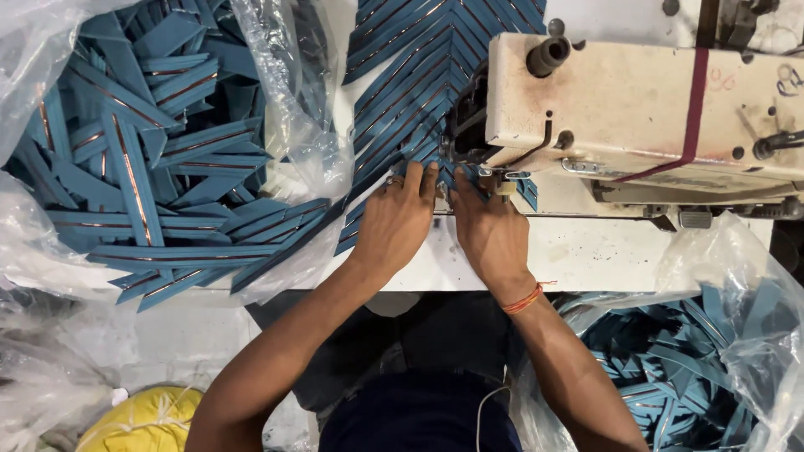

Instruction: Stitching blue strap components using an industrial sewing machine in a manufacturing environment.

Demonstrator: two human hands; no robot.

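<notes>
My left hand (398, 219) and my right hand (490, 230) lie side by side, fingers pressed flat on a blue fabric piece (444, 172) at the needle end of a cream sewing machine (636, 109). A chain of sewn blue pieces (427, 67) with thin red edging fans out behind the needle across the white table (578, 251). A ring sits on a finger of my left hand and an orange thread band circles my right wrist. The needle itself is hidden by the machine head.
A clear plastic bag (285, 100) heaped with blue strips (142, 167) fills the left. A second bag with blue pieces (670, 368) sits low on the right. A yellow bundle (142, 423) lies at the bottom left.
</notes>
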